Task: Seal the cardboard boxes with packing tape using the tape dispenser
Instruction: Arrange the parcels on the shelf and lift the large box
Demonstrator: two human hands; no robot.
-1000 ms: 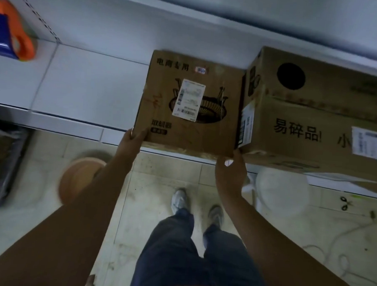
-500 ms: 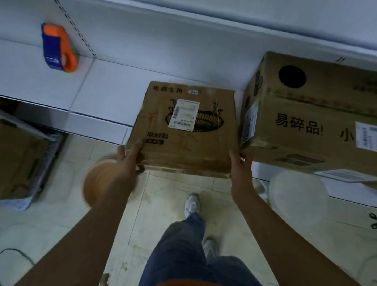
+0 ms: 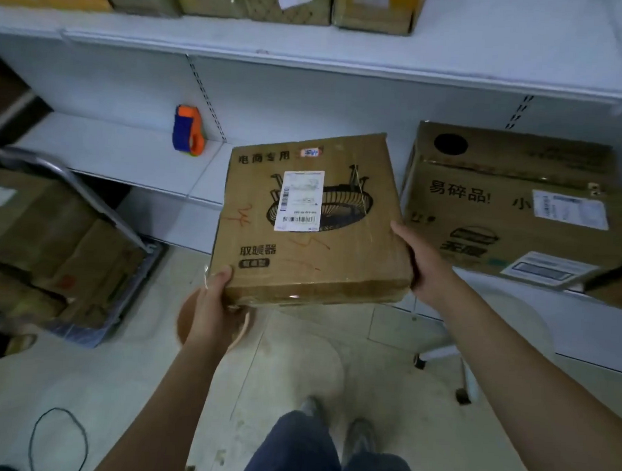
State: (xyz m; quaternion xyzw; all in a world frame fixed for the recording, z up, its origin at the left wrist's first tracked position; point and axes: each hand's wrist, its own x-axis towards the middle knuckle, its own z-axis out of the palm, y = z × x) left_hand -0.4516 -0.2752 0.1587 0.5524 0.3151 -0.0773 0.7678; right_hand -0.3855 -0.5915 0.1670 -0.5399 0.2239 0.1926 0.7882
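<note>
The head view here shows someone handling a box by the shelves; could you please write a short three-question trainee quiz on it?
1. True or false: the tape dispenser is in a hand.
2. Which hand grips the small box at its near left corner? A) left hand B) right hand
3. Fill in: the large box rests on the ___.

Key: 1 false, it stands on the shelf; 2 A; 3 shelf.

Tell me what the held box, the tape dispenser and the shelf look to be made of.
Held box: brown cardboard, matte, with printed ink, a paper label and scuffed edges; glossy strips near its front edge look like tape.
Tape dispenser: probably plastic, with smooth, solid orange and blue parts.
Shelf: likely painted metal, with a flat white surface and slotted uprights behind.
</note>
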